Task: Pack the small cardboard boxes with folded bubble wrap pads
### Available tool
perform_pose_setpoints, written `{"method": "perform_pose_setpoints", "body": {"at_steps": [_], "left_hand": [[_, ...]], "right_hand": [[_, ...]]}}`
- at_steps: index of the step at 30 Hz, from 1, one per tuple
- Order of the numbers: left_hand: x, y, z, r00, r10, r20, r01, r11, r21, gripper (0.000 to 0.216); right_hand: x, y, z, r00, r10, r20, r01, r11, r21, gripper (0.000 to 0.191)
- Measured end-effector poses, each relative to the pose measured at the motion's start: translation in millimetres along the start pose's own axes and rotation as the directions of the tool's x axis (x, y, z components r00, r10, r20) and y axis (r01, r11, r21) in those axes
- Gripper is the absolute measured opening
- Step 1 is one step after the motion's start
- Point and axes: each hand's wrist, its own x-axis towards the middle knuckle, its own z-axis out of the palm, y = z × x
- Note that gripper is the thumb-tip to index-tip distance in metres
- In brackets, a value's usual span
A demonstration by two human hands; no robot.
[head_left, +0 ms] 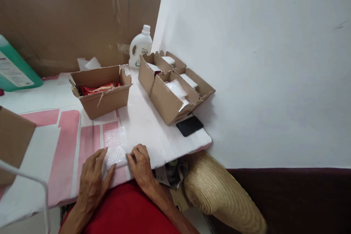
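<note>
A small sheet of bubble wrap [116, 147] lies on the white and pink table top [153, 131] near its front edge. My left hand [94, 175] rests flat on the table, fingers spread, touching the wrap's left side. My right hand [140, 164] has its fingers curled against the wrap's lower right corner; whether it pinches the wrap is unclear. Behind the wrap stands an open cardboard box [102, 91] with red packets inside.
Two open cardboard boxes [171, 91] with white wrapped items sit at the right, a black phone [189, 125] beside them. A white bottle [140, 46] stands against a cardboard sheet [68, 18]. A green container [15, 67] is at left, a straw hat [222, 193] below.
</note>
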Motion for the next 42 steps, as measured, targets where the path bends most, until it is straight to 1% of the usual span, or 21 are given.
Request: {"method": "perform_pose_setpoints", "body": {"at_steps": [3, 6, 7, 9, 10, 11, 13, 15, 18, 20, 21, 23, 25, 27, 29, 31, 32, 34, 35, 38, 42], "left_hand": [[-3.9, 0.5, -2.1, 0.973, 0.224, 0.045, -0.227, 0.97, 0.083, 0.042], [-3.0, -9.4, 1.4, 0.956, 0.284, 0.078, -0.291, 0.952, 0.092, 0.03], [-1.9, -13.5, 2.9, 0.952, 0.293, 0.083, -0.3, 0.95, 0.086, 0.029], [1.1, -20.5, 5.1, 0.945, 0.316, 0.081, -0.321, 0.945, 0.061, 0.027], [3.2, -22.9, 5.5, 0.944, 0.32, 0.076, -0.323, 0.946, 0.035, 0.026], [5.6, -24.5, 5.3, 0.948, 0.309, 0.074, -0.309, 0.951, -0.006, 0.024], [12.5, -25.8, 3.5, 0.97, 0.226, 0.093, -0.214, 0.969, -0.122, 0.021], [23.2, -25.9, 1.0, 0.987, 0.057, 0.149, -0.019, 0.969, -0.246, 0.025], [45.2, -26.9, 0.1, 0.94, -0.212, 0.268, 0.299, 0.889, -0.346, 0.04], [58.9, -28.2, 2.8, 0.911, -0.288, 0.294, 0.383, 0.854, -0.352, 0.047], [63.8, -28.4, 5.1, 0.919, -0.296, 0.259, 0.373, 0.865, -0.335, 0.05], [67.7, -26.9, 10.7, 0.96, -0.256, 0.113, 0.277, 0.928, -0.249, 0.051], [63.2, -22.6, 17.2, 0.994, -0.111, -0.002, 0.11, 0.988, -0.111, 0.048], [52.7, -16.5, 24.6, 0.997, 0.081, 0.021, -0.081, 0.997, 0.005, 0.049], [40.1, -11.2, 32.9, 0.973, 0.204, 0.106, -0.213, 0.974, 0.077, 0.055], [29.3, -8.8, 41.1, 0.959, 0.232, 0.161, -0.253, 0.959, 0.128, 0.065], [25.3, -9.0, 44.7, 0.958, 0.23, 0.171, -0.255, 0.957, 0.142, 0.069], [21.0, -11.7, 49.6, 0.96, 0.222, 0.173, -0.249, 0.956, 0.154, 0.072], [20.8, -14.1, 50.9, 0.961, 0.218, 0.17, -0.245, 0.957, 0.158, 0.072], [26.6, -24.8, 50.2, 0.965, 0.216, 0.148, -0.239, 0.959, 0.155, 0.069], [44.4, -41.1, 42.2, 0.945, 0.318, 0.083, -0.324, 0.943, 0.071, 0.044]], "right_hand": [[5.3, -1.1, -3.3, 1.0, 0.022, 0.023, -0.022, 1.0, -0.001, 0.029], [6.6, 0.3, -12.8, 0.997, 0.057, 0.049, -0.063, 0.988, 0.138, 0.014], [6.0, 1.9, -16.6, 0.997, 0.039, 0.068, -0.051, 0.98, 0.192, 0.02], [4.1, 6.3, -23.7, 0.992, -0.067, 0.103, 0.04, 0.97, 0.242, 0.05], [3.7, 8.5, -26.2, 0.984, -0.137, 0.112, 0.107, 0.965, 0.238, 0.056], [4.0, 10.2, -28.0, 0.974, -0.197, 0.114, 0.168, 0.96, 0.226, 0.052], [8.1, 11.4, -28.8, 0.964, -0.247, 0.098, 0.219, 0.948, 0.229, 0.032], [17.6, 9.3, -26.7, 0.977, -0.198, 0.082, 0.17, 0.947, 0.271, 0.019], [38.4, 3.8, -20.5, 0.992, -0.029, 0.123, -0.008, 0.957, 0.291, 0.002], [52.0, 2.3, -15.5, 0.987, 0.061, 0.15, -0.099, 0.961, 0.258, 0.006], [57.7, 2.6, -13.0, 0.984, 0.088, 0.155, -0.124, 0.963, 0.24, 0.007], [65.8, 5.0, -8.1, 0.981, 0.119, 0.154, -0.151, 0.965, 0.215, 0.007], [69.1, 7.9, -3.7, 0.978, 0.14, 0.156, -0.17, 0.965, 0.2, 0.005], [68.3, 9.1, -0.3, 0.981, 0.143, 0.134, -0.165, 0.972, 0.169, 0.005], [64.0, 7.8, 1.7, 0.994, 0.097, 0.051, -0.102, 0.989, 0.103, 0.017], [57.6, 5.5, 2.1, 0.999, -0.051, -0.012, 0.051, 0.999, 0.015, 0.033], [53.9, 5.0, 1.9, 0.988, -0.152, 0.004, 0.152, 0.988, -0.024, 0.041], [46.8, 6.7, 0.9, 0.943, -0.314, 0.114, 0.322, 0.945, -0.062, 0.05], [43.8, 9.2, 0.1, 0.917, -0.356, 0.178, 0.372, 0.926, -0.067, 0.054], [39.7, 20.7, -2.5, 0.884, -0.377, 0.275, 0.413, 0.907, -0.083, 0.058], [49.0, 29.1, -2.8, 0.852, -0.438, 0.287, 0.486, 0.865, -0.125, 0.052]]}}
